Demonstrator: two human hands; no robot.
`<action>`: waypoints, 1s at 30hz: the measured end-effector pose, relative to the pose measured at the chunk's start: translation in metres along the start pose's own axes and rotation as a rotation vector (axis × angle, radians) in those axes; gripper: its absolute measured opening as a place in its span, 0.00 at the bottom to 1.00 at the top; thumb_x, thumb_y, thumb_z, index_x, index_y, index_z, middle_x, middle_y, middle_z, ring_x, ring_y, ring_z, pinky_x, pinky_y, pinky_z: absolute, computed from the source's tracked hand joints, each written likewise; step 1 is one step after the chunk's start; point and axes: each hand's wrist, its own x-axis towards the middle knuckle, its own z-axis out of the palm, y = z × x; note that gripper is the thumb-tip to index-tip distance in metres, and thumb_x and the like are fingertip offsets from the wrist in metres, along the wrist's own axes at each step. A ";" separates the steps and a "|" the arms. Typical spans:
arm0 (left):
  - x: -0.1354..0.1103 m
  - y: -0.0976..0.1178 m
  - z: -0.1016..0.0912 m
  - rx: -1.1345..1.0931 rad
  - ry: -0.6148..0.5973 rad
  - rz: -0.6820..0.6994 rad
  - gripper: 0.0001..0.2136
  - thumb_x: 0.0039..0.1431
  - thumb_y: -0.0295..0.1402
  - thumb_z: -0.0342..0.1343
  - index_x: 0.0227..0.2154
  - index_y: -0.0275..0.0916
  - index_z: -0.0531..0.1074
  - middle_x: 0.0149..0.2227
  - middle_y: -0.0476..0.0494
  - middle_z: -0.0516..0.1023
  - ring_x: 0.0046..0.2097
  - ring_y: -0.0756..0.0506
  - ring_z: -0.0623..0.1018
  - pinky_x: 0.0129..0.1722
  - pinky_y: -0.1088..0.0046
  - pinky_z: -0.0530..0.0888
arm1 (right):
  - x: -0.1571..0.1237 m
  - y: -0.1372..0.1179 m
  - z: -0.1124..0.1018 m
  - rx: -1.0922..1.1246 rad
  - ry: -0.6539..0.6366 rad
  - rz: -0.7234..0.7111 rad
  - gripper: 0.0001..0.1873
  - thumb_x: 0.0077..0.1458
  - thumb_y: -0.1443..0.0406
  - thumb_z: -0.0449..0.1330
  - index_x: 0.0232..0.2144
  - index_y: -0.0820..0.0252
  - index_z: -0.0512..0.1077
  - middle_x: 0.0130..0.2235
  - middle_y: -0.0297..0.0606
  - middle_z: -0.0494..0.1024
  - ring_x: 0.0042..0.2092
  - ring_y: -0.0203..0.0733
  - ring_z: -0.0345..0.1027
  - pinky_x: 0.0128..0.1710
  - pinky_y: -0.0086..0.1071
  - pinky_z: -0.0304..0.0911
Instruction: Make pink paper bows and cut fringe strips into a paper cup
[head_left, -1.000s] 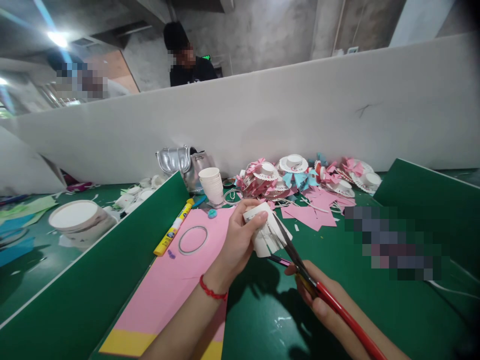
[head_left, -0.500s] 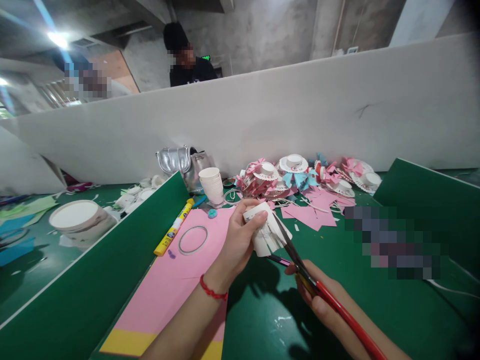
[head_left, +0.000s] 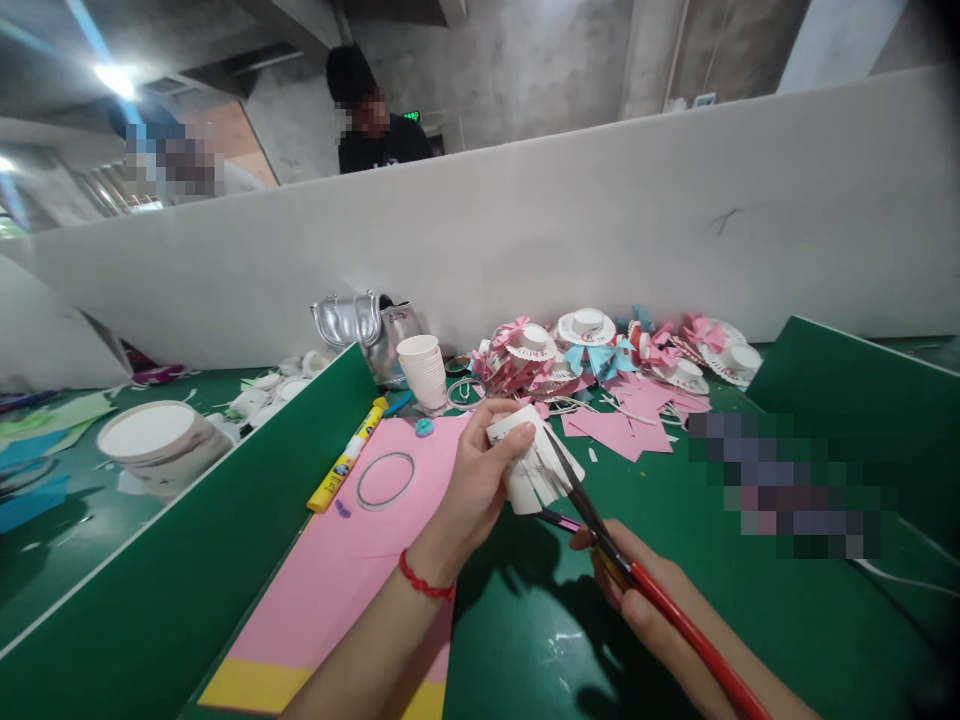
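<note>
Gripped between the thumb and fingers of my left hand (head_left: 486, 465) is a white paper cup (head_left: 523, 487), tilted, with slits cut in its wall. My right hand (head_left: 637, 580) is wrapped around a pair of scissors (head_left: 664, 600) with red handles. The dark blades reach up and left to the cup's right side, where a strip of the wall lies against them. Below the cup, partly hidden, a thin dark and pink tool (head_left: 561, 521) lies on the table. Pink paper (head_left: 337, 590) spreads under my left forearm, with a ring of tape (head_left: 385, 481) on it.
A yellow glue stick (head_left: 349, 455) lies beside the green divider (head_left: 225, 520). Behind it stand stacked paper cups (head_left: 422, 370) and a silver bag (head_left: 349, 320). Several little paper-plate hats (head_left: 587, 326) and pink paper pieces (head_left: 615, 428) sit along the white partition (head_left: 525, 240). Two people are beyond it.
Almost nothing differs. Both hands, the cup and the scissors keep nearly the same place, and the blades stay at the cup's right side.
</note>
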 end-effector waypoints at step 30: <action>0.002 0.000 -0.004 -0.068 -0.047 0.030 0.08 0.42 0.25 0.59 0.27 0.40 0.68 0.25 0.53 0.68 0.27 0.53 0.69 0.30 0.75 0.68 | -0.006 -0.021 -0.008 -0.097 0.063 -0.012 0.30 0.50 0.41 0.44 0.30 0.60 0.67 0.16 0.24 0.49 0.18 0.32 0.43 0.19 0.27 0.38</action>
